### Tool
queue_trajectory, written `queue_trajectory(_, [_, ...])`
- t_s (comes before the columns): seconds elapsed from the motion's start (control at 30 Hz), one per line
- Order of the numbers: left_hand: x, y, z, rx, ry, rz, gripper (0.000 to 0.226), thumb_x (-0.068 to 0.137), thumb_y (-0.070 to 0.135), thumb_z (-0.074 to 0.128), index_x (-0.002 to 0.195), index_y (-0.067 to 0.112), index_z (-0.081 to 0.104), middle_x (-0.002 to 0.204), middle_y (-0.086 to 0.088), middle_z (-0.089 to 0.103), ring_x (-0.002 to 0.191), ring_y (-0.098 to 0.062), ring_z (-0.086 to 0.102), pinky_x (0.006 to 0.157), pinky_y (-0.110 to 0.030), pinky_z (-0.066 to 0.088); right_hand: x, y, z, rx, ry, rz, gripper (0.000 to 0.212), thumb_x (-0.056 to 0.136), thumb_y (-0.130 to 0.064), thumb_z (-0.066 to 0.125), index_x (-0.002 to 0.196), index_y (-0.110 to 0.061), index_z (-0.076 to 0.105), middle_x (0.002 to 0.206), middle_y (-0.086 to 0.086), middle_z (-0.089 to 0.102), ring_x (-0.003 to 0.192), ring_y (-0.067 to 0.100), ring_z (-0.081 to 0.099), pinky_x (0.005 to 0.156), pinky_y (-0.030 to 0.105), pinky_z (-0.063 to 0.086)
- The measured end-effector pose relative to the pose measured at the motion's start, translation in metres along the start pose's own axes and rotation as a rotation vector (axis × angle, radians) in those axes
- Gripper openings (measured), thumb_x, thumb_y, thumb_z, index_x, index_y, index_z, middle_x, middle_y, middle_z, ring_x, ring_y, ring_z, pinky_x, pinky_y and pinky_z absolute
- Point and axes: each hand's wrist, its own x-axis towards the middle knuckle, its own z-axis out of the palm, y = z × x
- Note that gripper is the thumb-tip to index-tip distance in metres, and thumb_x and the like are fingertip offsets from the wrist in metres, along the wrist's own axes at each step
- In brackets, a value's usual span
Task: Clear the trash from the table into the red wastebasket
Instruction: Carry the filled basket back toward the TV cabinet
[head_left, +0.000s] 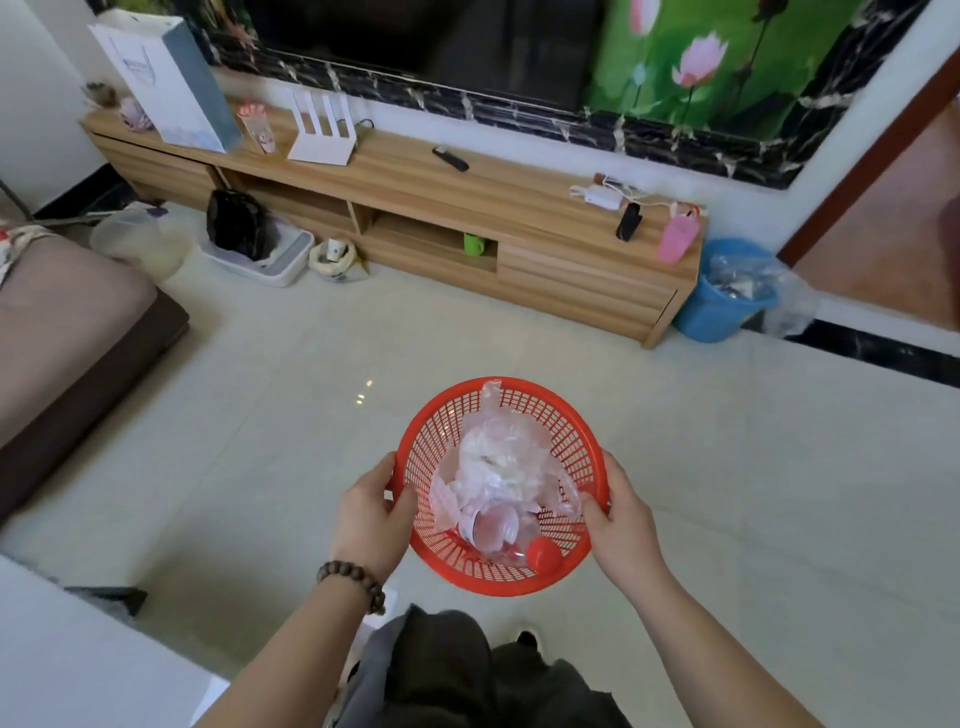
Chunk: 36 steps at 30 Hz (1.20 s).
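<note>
I hold the red wastebasket (566, 415), a round plastic mesh basket, in the air above the tiled floor at the lower middle of the head view. My left hand (371, 512) grips its left rim and my right hand (621, 512) grips its right rim. Inside lie crumpled clear plastic wrapping (501, 457), a clear plastic cup (493, 527) on its side and a red bottle cap (544, 555). The white table (78, 654) shows only as a corner at the lower left.
A long wooden TV cabinet (519, 228) runs along the far wall. A blue bin with a plastic liner (722, 301) stands at its right end. A brown sofa (67, 343) is on the left. Boxes and bags sit on the floor by the cabinet's left part.
</note>
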Motion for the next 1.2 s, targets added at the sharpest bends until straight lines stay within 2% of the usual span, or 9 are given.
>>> queue_trajectory(0.1, [0.056, 0.019, 0.012, -0.02, 0.013, -0.008, 0.02, 0.093, 0.031, 0.053, 0.112, 0.03, 0.059, 0.084, 0.021, 0.063, 0.065, 0.0, 0.066, 0.046, -0.017, 0.051, 0.062, -0.013, -0.005, 0.003, -0.013, 0.003, 0.044, 0.093, -0.021, 0.05, 0.134, -0.034, 0.042, 0.11, -0.016, 0.06, 0.087, -0.013, 0.055, 0.061, -0.001, 0.041])
queue_trajectory(0.27, [0.165, 0.041, 0.028, -0.032, 0.033, -0.011, 0.03, 0.091, 0.022, 0.052, 0.088, 0.052, 0.056, 0.08, 0.028, 0.065, 0.063, -0.003, 0.066, 0.049, -0.023, 0.055, 0.176, -0.033, 0.002, 0.015, -0.025, -0.003, 0.047, 0.091, -0.015, 0.051, 0.133, -0.034, 0.043, 0.108, -0.02, 0.061, 0.087, -0.021, 0.054, 0.064, -0.005, 0.038])
queue_trajectory(0.4, [0.272, 0.047, 0.039, -0.043, 0.069, -0.035, 0.024, 0.092, 0.023, 0.052, 0.1, 0.045, 0.053, 0.08, 0.027, 0.063, 0.063, 0.0, 0.066, 0.048, -0.022, 0.054, 0.285, -0.057, 0.024, 0.005, -0.049, -0.007, 0.044, 0.092, -0.019, 0.051, 0.132, -0.036, 0.043, 0.106, -0.021, 0.06, 0.087, -0.018, 0.056, 0.063, -0.002, 0.042])
queue_trajectory(0.63, [0.463, 0.057, 0.034, 0.002, 0.058, -0.121, 0.018, 0.092, 0.028, 0.053, 0.098, 0.044, 0.05, 0.077, 0.031, 0.058, 0.061, 0.004, 0.062, 0.044, -0.012, 0.046, 0.469, -0.12, 0.069, -0.057, -0.131, 0.069, 0.043, 0.094, -0.024, 0.05, 0.136, -0.031, 0.041, 0.115, -0.012, 0.061, 0.097, 0.001, 0.06, 0.072, 0.01, 0.046])
queue_trajectory(0.8, [0.564, 0.061, 0.039, 0.045, 0.045, -0.187, 0.014, 0.093, 0.028, 0.051, 0.097, 0.041, 0.047, 0.079, 0.03, 0.055, 0.067, 0.002, 0.06, 0.051, -0.017, 0.047, 0.568, -0.145, 0.095, -0.091, -0.186, 0.112, 0.042, 0.095, -0.028, 0.05, 0.136, -0.032, 0.04, 0.106, -0.019, 0.061, 0.086, -0.006, 0.061, 0.061, 0.006, 0.049])
queue_trajectory(0.93, [0.628, 0.043, 0.062, 0.052, 0.034, -0.281, 0.011, 0.094, 0.032, 0.05, 0.105, 0.034, 0.049, 0.085, 0.02, 0.057, 0.069, 0.003, 0.059, 0.048, -0.009, 0.04, 0.636, -0.14, 0.121, -0.148, -0.218, 0.178, 0.047, 0.097, -0.031, 0.046, 0.142, -0.028, 0.032, 0.121, -0.003, 0.059, 0.099, 0.011, 0.062, 0.079, 0.027, 0.056])
queue_trajectory(1.07, [0.693, 0.002, 0.095, 0.05, 0.049, -0.419, 0.027, 0.093, 0.03, 0.052, 0.118, 0.021, 0.054, 0.091, 0.008, 0.06, 0.07, -0.004, 0.06, 0.049, -0.015, 0.044, 0.713, -0.104, 0.164, -0.22, -0.291, 0.215, 0.046, 0.099, -0.029, 0.04, 0.143, -0.025, 0.029, 0.131, 0.003, 0.055, 0.114, 0.023, 0.058, 0.094, 0.041, 0.053])
queue_trajectory(1.13, [0.729, -0.026, 0.117, 0.012, 0.028, -0.487, 0.032, 0.092, 0.028, 0.054, 0.122, 0.02, 0.052, 0.096, 0.005, 0.062, 0.074, -0.011, 0.062, 0.053, -0.02, 0.047, 0.756, -0.072, 0.192, -0.224, -0.332, 0.236, 0.047, 0.098, -0.032, 0.041, 0.143, -0.025, 0.029, 0.132, 0.003, 0.054, 0.115, 0.023, 0.057, 0.089, 0.038, 0.055])
queue_trajectory(1.2, [0.766, -0.056, 0.141, -0.081, -0.002, -0.546, 0.037, 0.09, 0.023, 0.056, 0.126, 0.02, 0.047, 0.095, 0.007, 0.062, 0.076, -0.01, 0.062, 0.053, -0.019, 0.047, 0.801, -0.037, 0.222, -0.215, -0.375, 0.255, 0.046, 0.097, -0.036, 0.045, 0.14, -0.026, 0.032, 0.128, 0.002, 0.057, 0.105, 0.017, 0.06, 0.073, 0.023, 0.053])
